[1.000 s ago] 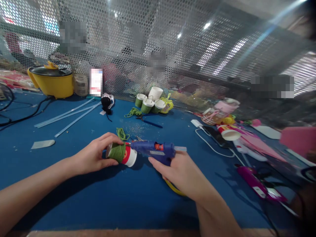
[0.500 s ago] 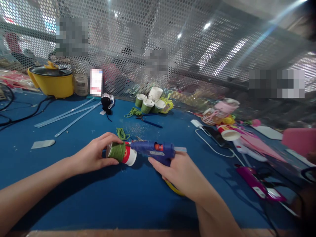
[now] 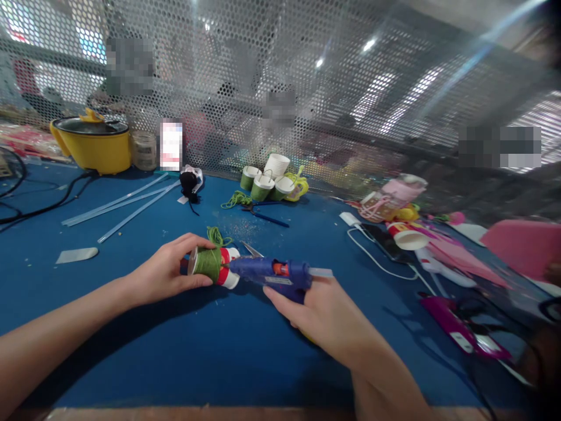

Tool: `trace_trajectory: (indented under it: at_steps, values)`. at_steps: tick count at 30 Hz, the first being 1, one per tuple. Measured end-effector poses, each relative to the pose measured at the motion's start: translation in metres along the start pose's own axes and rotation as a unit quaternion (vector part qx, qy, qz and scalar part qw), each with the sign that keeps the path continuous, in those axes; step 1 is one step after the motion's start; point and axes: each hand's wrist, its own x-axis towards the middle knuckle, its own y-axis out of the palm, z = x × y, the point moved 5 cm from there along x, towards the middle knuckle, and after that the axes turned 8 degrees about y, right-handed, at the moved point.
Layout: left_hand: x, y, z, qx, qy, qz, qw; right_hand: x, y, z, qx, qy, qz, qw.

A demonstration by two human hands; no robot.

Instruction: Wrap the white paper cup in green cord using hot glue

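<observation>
My left hand [image 3: 175, 268] is closed around a paper cup [image 3: 207, 265] that lies on its side above the table. Green yarn is wrapped round the cup's left part, while a red and white band shows at the right. A blue glue gun [image 3: 274, 273] is gripped by my right hand [image 3: 316, 301], its nozzle pointing left at the edge of the yarn. Whether the nozzle touches the cup I cannot tell. A clear glue stick [image 3: 321, 272] sticks out of the gun's back. Just beyond the cup lies a loose bundle of green yarn [image 3: 218, 236].
Green-wrapped cups [image 3: 262, 186] stand at the back near blue-handled pliers [image 3: 270, 219]. Long glue sticks [image 3: 131, 206] lie left, before a yellow electric pot [image 3: 96, 146]. A phone [image 3: 385, 242], a cable and a purple power strip [image 3: 462, 327] are on the right. A perforated metal screen [image 3: 245, 76] closes the back.
The cup has turned slightly in my left hand. The glue gun's nozzle has tipped and shifted a little down along the yarn's edge. A scissors-like metal tip now shows behind the gun.
</observation>
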Motion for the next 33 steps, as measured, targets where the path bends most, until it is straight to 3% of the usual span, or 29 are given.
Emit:
trace_trajectory:
  at_steps: [14,33]
  values:
    - [0.001,0.0,0.003,-0.083,-0.063,-0.02,0.994,-0.002,0.0,0.005,-0.002,-0.016,0.009,1.0]
    - [0.0,0.0,-0.014,0.044,0.082,0.005,0.996,0.006,-0.005,0.004,0.008,-0.033,-0.041,0.999]
